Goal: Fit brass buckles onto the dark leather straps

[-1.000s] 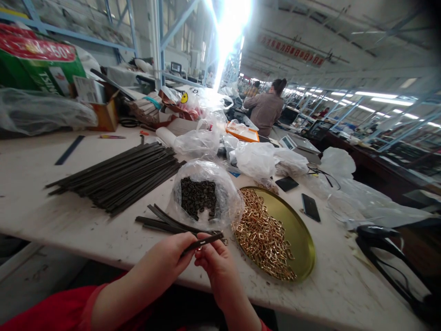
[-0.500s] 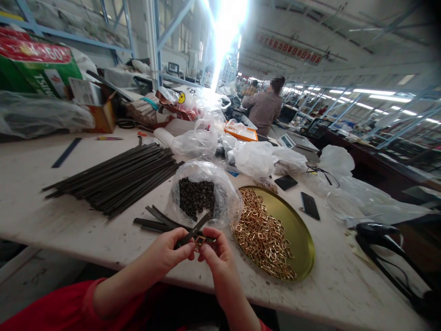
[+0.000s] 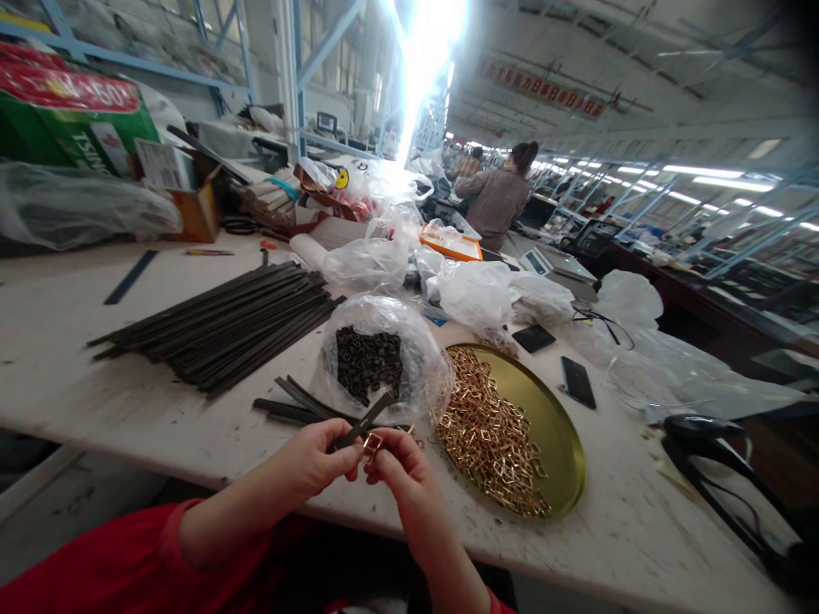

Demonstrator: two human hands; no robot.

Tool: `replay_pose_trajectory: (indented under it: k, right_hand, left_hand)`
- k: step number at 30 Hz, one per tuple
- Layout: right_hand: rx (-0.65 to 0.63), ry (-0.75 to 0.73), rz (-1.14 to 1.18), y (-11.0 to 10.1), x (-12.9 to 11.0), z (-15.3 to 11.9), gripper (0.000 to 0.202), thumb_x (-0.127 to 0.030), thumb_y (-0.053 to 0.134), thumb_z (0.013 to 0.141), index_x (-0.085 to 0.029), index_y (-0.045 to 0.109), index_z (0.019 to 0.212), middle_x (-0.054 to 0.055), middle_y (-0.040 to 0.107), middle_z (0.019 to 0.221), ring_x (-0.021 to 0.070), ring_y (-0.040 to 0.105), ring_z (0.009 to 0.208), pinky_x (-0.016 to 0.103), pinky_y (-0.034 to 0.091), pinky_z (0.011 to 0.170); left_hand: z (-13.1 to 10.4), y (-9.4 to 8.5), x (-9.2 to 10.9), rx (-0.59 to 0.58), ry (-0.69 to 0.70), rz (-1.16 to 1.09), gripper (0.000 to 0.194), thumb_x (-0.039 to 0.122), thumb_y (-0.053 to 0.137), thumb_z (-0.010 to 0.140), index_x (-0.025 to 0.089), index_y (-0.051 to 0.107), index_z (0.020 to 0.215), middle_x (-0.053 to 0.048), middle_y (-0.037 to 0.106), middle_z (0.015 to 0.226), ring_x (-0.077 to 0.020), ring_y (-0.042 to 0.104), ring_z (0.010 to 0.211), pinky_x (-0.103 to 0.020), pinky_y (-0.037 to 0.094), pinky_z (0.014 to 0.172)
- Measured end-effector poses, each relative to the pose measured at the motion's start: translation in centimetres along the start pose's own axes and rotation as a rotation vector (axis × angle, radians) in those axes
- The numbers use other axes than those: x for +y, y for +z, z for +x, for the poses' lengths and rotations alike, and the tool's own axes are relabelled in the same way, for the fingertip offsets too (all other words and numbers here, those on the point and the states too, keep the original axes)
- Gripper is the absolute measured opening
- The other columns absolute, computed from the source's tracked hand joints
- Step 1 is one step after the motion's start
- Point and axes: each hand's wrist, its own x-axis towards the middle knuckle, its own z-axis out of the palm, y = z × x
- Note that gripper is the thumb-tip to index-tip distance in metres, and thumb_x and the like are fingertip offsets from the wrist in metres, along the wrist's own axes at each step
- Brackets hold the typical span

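My left hand [image 3: 323, 460] is closed around a dark flat strap [image 3: 366, 419], whose end points up and to the right. Between the fingertips of my right hand [image 3: 400, 467] is a small gold square buckle [image 3: 371, 445], right beside the strap. Whether the strap passes through the buckle is hidden by my fingers. Just beyond my hands a clear plastic bag [image 3: 426, 367] stands open, with small black loops [image 3: 368, 362] inside. On the right, a round gold tray [image 3: 554, 426] holds a heap of gold buckles [image 3: 490, 435]. Several loose straps [image 3: 285, 411] lie by my left hand.
A large pile of dark straps [image 3: 223, 328] covers the table's left part. Farther back are plastic bags [image 3: 477, 294], an orange-edged box [image 3: 451, 243] and a scale [image 3: 556, 266]. A phone [image 3: 578, 382] lies right of the tray. Another person [image 3: 492, 200] sits in the background.
The gold buckle has turned and shows more plainly between my fingertips. Both hands remain close together in nearly the same place. The view has shifted slightly.
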Motion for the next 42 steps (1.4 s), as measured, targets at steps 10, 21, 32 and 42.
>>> replay_pose_trajectory:
  k: [10, 21, 32, 42]
  right_hand:
    - [-0.006, 0.136, 0.096, 0.3, 0.4, 0.6, 0.040, -0.045, 0.076, 0.058, -0.016, 0.050, 0.070, -0.004, 0.058, 0.058, 0.0081, 0.052, 0.048, 0.021, 0.040, 0.047]
    - [0.093, 0.162, 0.274, 0.3, 1.0, 0.2, 0.041, -0.023, 0.076, 0.059, -0.016, 0.058, 0.095, 0.001, 0.067, 0.080, 0.0101, 0.058, 0.068, 0.020, 0.043, 0.058]
    - [0.175, 0.092, 0.314, 0.5, 1.6, 0.1, 0.044, -0.030, 0.078, 0.059, -0.017, 0.061, 0.097, 0.002, 0.068, 0.081, 0.0106, 0.057, 0.070, 0.021, 0.043, 0.062]
    - [0.183, 0.105, 0.387, 0.7, 1.1, -0.1, 0.040, -0.027, 0.077, 0.061, -0.018, 0.061, 0.096, 0.001, 0.067, 0.081, 0.0136, 0.061, 0.073, 0.026, 0.047, 0.069]
  left_hand:
    - [0.8, 0.1, -0.1, 0.006, 0.049, 0.065, 0.024, 0.042, 0.045, 0.067, 0.018, 0.049, 0.066, 0.006, 0.045, 0.055, -0.0104, 0.038, 0.050, -0.022, 0.031, 0.048]
    - [0.4, -0.2, -0.5, 0.010, 0.052, 0.092, 0.033, 0.051, 0.046, 0.070, 0.018, 0.049, 0.067, 0.006, 0.043, 0.055, -0.0107, 0.037, 0.050, -0.022, 0.028, 0.046]
    - [0.4, -0.4, -0.9, -0.010, -0.021, 0.022, 0.036, 0.054, 0.044, 0.072, 0.019, 0.046, 0.066, 0.009, 0.037, 0.051, -0.0077, 0.024, 0.042, -0.020, 0.019, 0.039]
    - [0.6, -0.4, -1.2, -0.027, 0.044, 0.037, 0.029, 0.044, 0.048, 0.076, 0.017, 0.051, 0.066, 0.006, 0.045, 0.057, -0.0080, 0.032, 0.047, -0.019, 0.025, 0.043]
